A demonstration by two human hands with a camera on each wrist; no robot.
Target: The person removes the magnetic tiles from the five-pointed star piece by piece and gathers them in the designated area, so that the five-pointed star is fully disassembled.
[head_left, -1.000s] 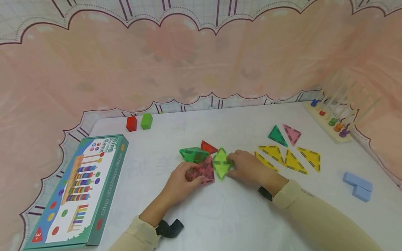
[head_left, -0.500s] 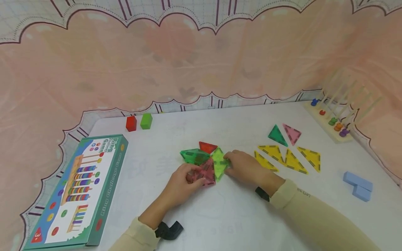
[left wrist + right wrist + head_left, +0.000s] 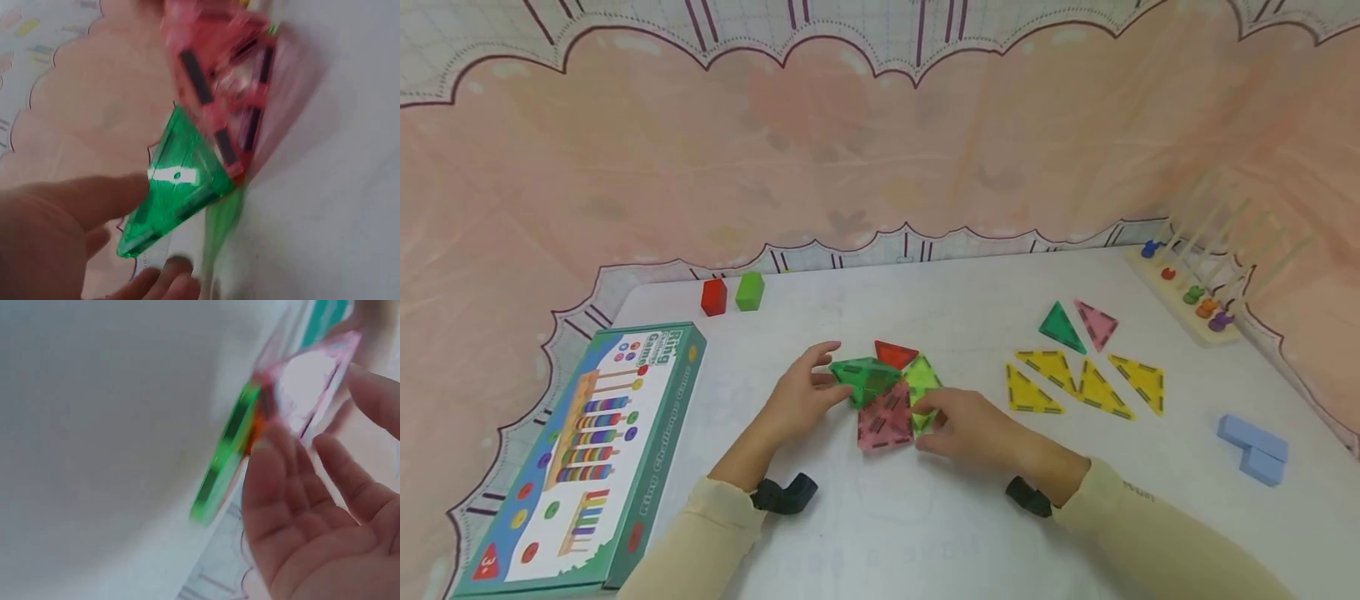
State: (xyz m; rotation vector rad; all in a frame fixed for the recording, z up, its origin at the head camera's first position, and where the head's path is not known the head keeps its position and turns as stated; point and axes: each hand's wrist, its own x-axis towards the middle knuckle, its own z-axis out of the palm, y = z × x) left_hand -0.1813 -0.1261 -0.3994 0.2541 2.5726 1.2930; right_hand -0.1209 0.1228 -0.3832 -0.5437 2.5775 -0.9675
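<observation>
Translucent magnetic tiles are grouped at mid-table in the head view. A dark green piece with raised faces is at the left of the group, and a pink piece stands nearer the person. Behind the pink one lies a flat red triangle; a light green tile is at its right, partly hidden by fingers. My left hand is at the dark green piece, thumb at its near side, fingers spread apart. My right hand has loosely bent fingers beside the pink piece and light green tile.
Several yellow triangle tiles, a green triangle and a pink triangle lie to the right. Blue blocks and a pegged board are farther right. At left stand a game box, red block and green block.
My left hand has left the pink piece and moved left and away to the dark green one. The light green tile slid left against the pink piece; my right hand shifted towards the person.
</observation>
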